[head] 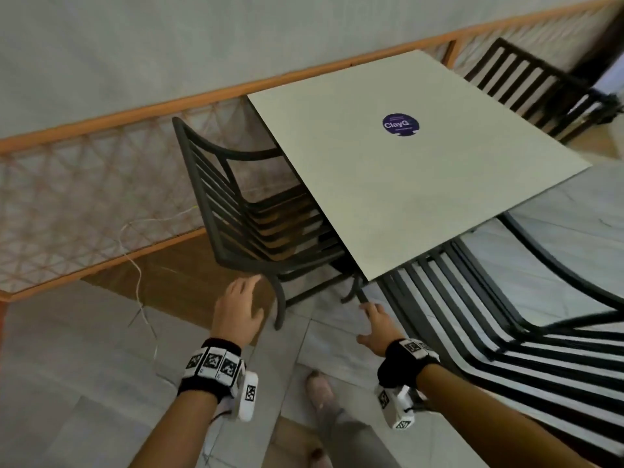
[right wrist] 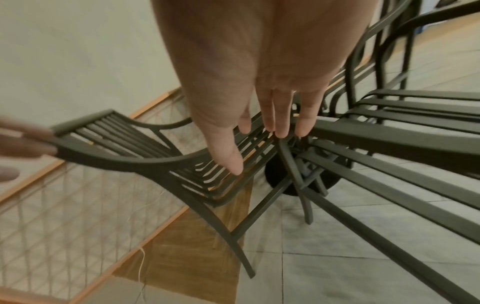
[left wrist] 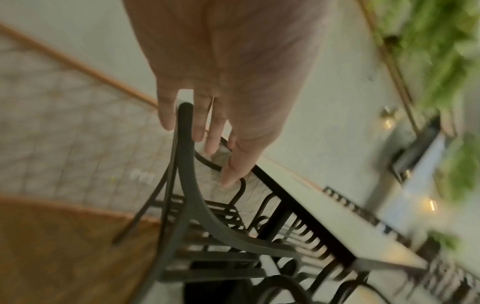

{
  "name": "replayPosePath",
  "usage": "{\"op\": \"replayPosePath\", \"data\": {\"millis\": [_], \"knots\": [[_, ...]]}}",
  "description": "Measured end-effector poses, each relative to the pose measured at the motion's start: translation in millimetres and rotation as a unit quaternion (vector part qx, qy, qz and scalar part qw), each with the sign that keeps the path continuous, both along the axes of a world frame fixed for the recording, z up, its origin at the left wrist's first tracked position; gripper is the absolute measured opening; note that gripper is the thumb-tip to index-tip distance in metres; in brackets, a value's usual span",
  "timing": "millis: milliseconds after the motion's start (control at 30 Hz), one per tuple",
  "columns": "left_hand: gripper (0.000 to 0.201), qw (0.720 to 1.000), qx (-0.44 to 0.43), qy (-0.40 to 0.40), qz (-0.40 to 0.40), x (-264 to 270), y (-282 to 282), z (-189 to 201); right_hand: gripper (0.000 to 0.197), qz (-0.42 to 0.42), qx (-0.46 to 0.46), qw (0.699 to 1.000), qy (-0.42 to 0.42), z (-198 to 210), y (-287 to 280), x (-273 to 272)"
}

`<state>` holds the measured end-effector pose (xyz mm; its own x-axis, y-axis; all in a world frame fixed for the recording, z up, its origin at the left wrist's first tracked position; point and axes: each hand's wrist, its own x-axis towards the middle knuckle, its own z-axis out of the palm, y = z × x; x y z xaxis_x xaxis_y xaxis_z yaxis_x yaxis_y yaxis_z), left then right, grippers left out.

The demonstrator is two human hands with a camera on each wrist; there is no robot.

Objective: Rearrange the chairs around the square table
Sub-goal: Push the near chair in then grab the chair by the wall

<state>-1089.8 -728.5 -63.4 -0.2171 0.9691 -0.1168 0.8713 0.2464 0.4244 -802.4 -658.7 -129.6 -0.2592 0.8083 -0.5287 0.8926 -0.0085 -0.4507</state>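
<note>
Dark chair (head: 256, 211) hard against table edge (head: 324, 211)

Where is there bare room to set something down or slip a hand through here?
The square table is bare apart from a round sticker. Floor tiles between the left hand and the orange fence lie open, bar a thin cord. It is crowded at the table's near corner, where chair and slatted chair legs cross by the right hand.

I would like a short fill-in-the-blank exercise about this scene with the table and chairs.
1. The round sticker on the square table is ____ in colour.
2. The chair near the left hand is pushed ____ the table.
3. Both hands have ____ fingers; the right hand grips nothing.

Missing words: purple; under; straight
</note>
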Motion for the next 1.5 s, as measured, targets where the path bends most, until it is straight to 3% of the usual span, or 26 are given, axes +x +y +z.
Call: {"op": "replayPosePath", "data": {"millis": [133,333,600,900,1067,1300,1500], "knots": [[0.053,0.984,-0.004,-0.165,0.06,68.6,-33.3,-2.5,0.065,-0.051,0.004,0.999,0.002,31.6,-11.6,62.2],[0.047,0.96,-0.046,-0.267,0.062,175.4,-37.4,-10.4,0.058,-0.131,0.053,0.99,0.001,72.9,7.2,162.7],[0.029,0.897,-0.085,-0.392,0.186,324.6,6.9,-25.1,0.058,-0.165,0.07,0.984,-0.01,97.1,71.0,328.4],[0.061,0.865,-0.182,-0.342,0.318,443.0,50.8,-60.8,0.063,-0.191,0.034,0.981,-0.004,89.2,155.2,451.2],[0.077,0.83,-0.18,-0.342,0.401,472.6,67.7,-84.9,0.061,-0.18,0.004,0.984,-0.008,64.6,202.3,473.5],[0.071,0.779,-0.161,-0.336,0.505,485.9,85.5,-129.9,0.063,-0.152,-0.002,0.988,-0.039,16.2,265.7,482.0],[0.076,0.799,-0.172,-0.255,0.517,499.9,84.4,-152.1,0.063,-0.132,-0.025,0.986,-0.098,-28.1,294.8,505.7]]}}
